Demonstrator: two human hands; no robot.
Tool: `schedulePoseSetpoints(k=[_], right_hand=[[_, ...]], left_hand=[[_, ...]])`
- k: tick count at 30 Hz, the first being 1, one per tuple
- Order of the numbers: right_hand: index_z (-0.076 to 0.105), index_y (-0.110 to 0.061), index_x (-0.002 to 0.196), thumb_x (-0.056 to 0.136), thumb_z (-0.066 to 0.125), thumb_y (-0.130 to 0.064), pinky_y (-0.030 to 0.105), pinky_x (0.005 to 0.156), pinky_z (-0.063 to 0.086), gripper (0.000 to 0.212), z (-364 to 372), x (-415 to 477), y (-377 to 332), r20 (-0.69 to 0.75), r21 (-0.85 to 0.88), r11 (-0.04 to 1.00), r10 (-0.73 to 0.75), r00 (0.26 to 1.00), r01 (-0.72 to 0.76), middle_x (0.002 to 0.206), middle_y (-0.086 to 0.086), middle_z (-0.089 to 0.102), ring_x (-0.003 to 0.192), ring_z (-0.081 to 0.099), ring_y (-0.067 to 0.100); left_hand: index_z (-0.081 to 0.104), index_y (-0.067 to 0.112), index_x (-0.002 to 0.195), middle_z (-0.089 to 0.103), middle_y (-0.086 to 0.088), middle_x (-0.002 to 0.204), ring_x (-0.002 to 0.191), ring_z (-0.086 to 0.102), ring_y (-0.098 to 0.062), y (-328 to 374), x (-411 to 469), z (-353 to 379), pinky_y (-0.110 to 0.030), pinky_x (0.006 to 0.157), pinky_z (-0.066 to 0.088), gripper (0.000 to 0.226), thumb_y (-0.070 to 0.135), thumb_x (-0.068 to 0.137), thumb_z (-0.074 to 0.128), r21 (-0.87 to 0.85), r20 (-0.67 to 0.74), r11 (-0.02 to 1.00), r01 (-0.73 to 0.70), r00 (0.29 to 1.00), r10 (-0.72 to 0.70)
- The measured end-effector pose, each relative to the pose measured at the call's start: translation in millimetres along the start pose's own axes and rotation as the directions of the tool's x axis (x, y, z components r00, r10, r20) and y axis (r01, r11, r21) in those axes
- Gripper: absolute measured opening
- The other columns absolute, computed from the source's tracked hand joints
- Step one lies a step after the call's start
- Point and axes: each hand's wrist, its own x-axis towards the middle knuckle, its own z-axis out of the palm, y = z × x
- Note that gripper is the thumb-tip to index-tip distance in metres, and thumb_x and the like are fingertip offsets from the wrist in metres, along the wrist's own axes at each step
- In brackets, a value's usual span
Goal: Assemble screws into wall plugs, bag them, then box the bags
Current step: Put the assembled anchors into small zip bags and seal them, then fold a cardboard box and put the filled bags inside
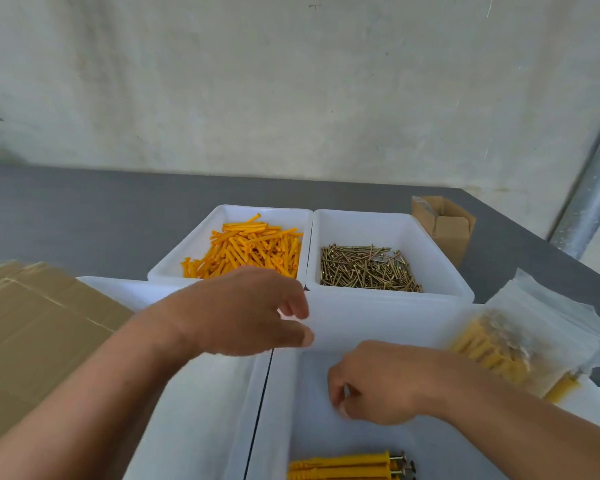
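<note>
Nearest, at the bottom edge: a short row of assembled plugs, side by side on the floor of the near right tub, long axes left to right, screw heads poking out at the right end. Just beyond, inside the same tub: right hand, back up, grip curled in on itself, thumb close against the fingertips; not possible to tell if pinching anything. To its left, a second white tub, wall to wall with the first. Higher and further out: left hand, blurred, hanging above the near rim of the plug tub, grip apart and slack, holding nothing visible. Off right, a heap of clear bags already filled with plugs; off left, flattened cardboard.

Further out on the grey surface: loose orange wall plugs, directly ahead of the left hand and close beyond it, most fanned from near-left to far-right, hence best taken, by the look of it, with a pinch across the shaft. Loose screws in the neighbouring tub, jumbled, straight ahead of the right hand but a tub wall away. Judged from this: left nearer the plugs, right better placed for the screws. Furthest, towards the wall: a small open cardboard box and a metal pipe.
</note>
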Motion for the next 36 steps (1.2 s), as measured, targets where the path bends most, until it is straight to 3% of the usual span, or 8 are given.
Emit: schedulePoseSetpoints(k=[4,9,15,18,23,29,32,36], right_hand=[[0.065,-0.029,0.117,0.096,0.051,-0.030,0.006,0.050,0.025,0.026,0,1,4,-0.026,0.040,0.999,-0.006,1.000,0.007,0.115,-0.007,0.064,0.080,0.041,0.001],[0.065,-0.030,0.114,0.095,0.053,-0.031,0.007,0.051,0.025,0.023,4,6,5,-0.038,0.067,0.998,0.014,0.999,-0.011,0.078,-0.018,0.050,0.065,0.040,-0.004],[0.064,-0.035,0.108,0.092,0.057,-0.034,0.015,0.056,0.032,0.018,5,9,5,-0.018,0.119,0.991,0.057,0.998,-0.054,0.078,-0.020,0.047,0.071,0.045,-0.002],[0.064,-0.034,0.108,0.092,0.057,-0.034,0.016,0.057,0.032,0.018,6,11,5,-0.013,0.120,0.990,0.074,0.997,-0.072,0.080,-0.019,0.048,0.079,0.047,0.003],[0.063,-0.035,0.108,0.092,0.057,-0.036,0.015,0.057,0.032,0.018,6,12,7,-0.004,0.118,0.989,0.094,0.996,-0.093,0.080,-0.019,0.048,0.079,0.047,0.003],[0.063,-0.035,0.109,0.092,0.058,-0.037,0.017,0.059,0.035,0.018,6,11,5,0.003,0.117,0.988,0.101,0.995,-0.101,0.086,-0.017,0.050,0.086,0.050,0.007],[0.063,-0.034,0.109,0.092,0.058,-0.037,0.019,0.060,0.036,0.018,6,10,5,0.006,0.108,0.989,0.105,0.994,-0.105,0.091,-0.015,0.052,0.088,0.051,0.009],[0.062,-0.034,0.109,0.092,0.057,-0.037,0.020,0.061,0.037,0.019,5,8,4,0.014,0.112,0.987,0.112,0.994,-0.113,0.098,-0.011,0.054,0.089,0.052,0.011]], left_hand=[[0.051,0.046,0.125,0.046,0.015,0.114,0.108,0.047,-0.010,-42,-9,-18,-0.027,0.089,0.036,0.047,0.060,0.081,0.062,0.088,-0.152,0.957,0.278,0.953,-0.263],[0.043,0.030,0.139,0.040,-0.012,0.134,0.123,0.044,-0.036,-98,-21,-28,-0.039,0.098,0.041,0.068,0.051,0.080,0.068,0.053,-0.371,0.772,0.634,0.730,-0.574],[0.052,0.024,0.127,0.047,-0.015,0.122,0.112,0.049,-0.039,-149,-46,-45,-0.044,0.092,0.046,0.066,0.059,0.074,0.069,-0.036,-0.435,0.559,0.828,0.491,-0.755],[0.055,0.022,0.122,0.055,-0.011,0.121,0.111,0.053,-0.034,-159,-55,-43,-0.041,0.089,0.049,0.061,0.058,0.073,0.066,-0.039,-0.364,0.541,0.840,0.492,-0.790],[0.057,0.025,0.115,0.055,-0.009,0.111,0.107,0.052,-0.034,-149,-54,-41,-0.042,0.091,0.047,0.048,0.050,0.075,0.065,-0.010,-0.396,0.509,0.861,0.464,-0.793],[0.058,0.016,0.115,0.059,-0.012,0.106,0.100,0.055,-0.034,-131,-52,-44,-0.035,0.072,0.039,0.033,0.020,0.083,0.063,-0.079,-0.524,0.601,0.795,0.480,-0.704],[0.063,0.012,0.112,0.062,-0.016,0.114,0.104,0.056,-0.035,-127,-50,-53,-0.036,0.078,0.041,0.029,0.018,0.084,0.064,-0.102,-0.504,0.617,0.780,0.494,-0.708],[0.067,0.010,0.104,0.061,-0.016,0.106,0.097,0.055,-0.034,-118,-46,-56,-0.037,0.080,0.043,0.022,0.017,0.083,0.066,-0.106,-0.442,0.641,0.761,0.541,-0.715]])
